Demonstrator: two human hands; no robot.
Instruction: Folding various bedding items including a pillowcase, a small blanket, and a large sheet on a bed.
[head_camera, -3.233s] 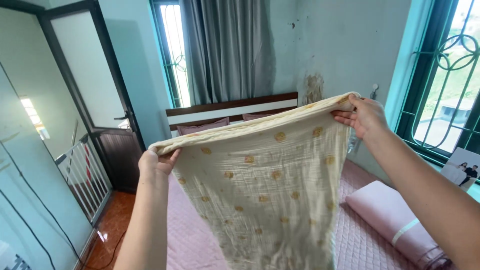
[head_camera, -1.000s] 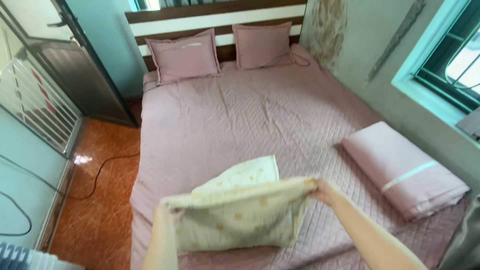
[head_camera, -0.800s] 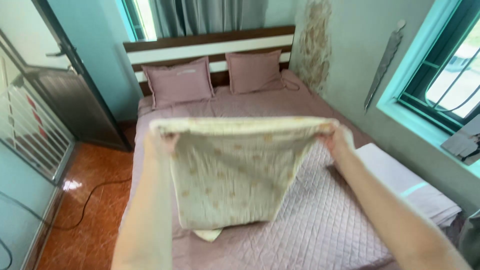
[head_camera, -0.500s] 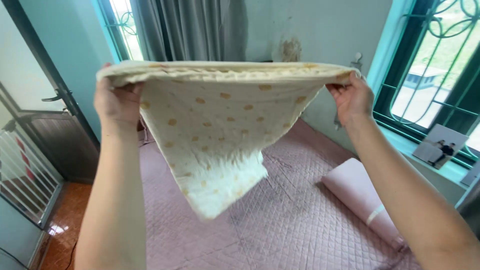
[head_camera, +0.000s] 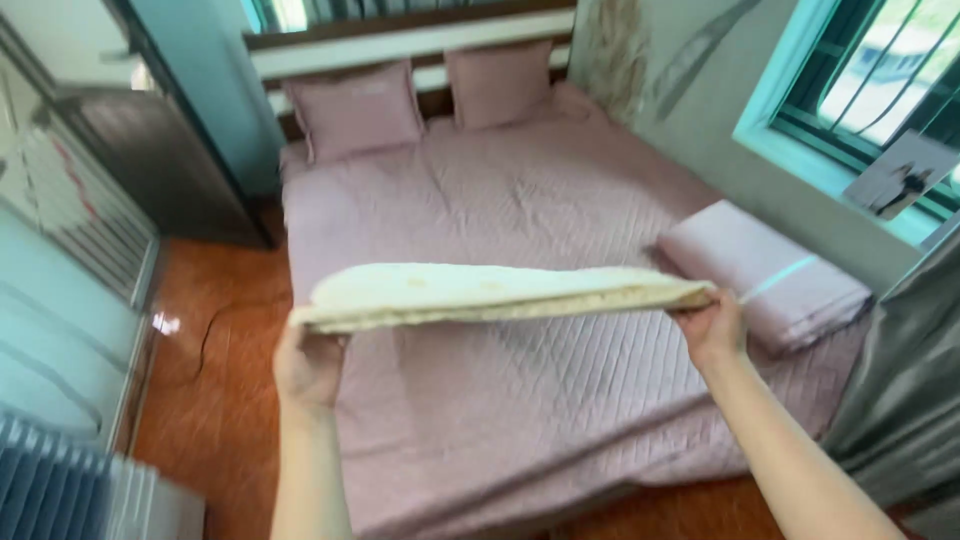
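Fingers of both my hands pinch the near corners of a folded cream blanket (head_camera: 500, 292), holding it out flat and level above the foot of a bed — stretched wide so the layers stay aligned rather than sagging. My left hand (head_camera: 308, 367) clamps the left corner from below, fingers curled up around the stacked edges; my right hand (head_camera: 712, 328) grips the right corner the same way, arm extended further out. From this angle the blanket shows mostly as a thin edge-on slab, its layers visible along the near side, not touching the bed. Below it lies a pink quilted bedspread (head_camera: 520, 400), with two pink pillows (head_camera: 420, 100) propped against the headboard and a folded pink quilt (head_camera: 765, 275) resting by the right edge — near my right hand but apart from it. Orange floor tiles (head_camera: 215, 370) run along the left.
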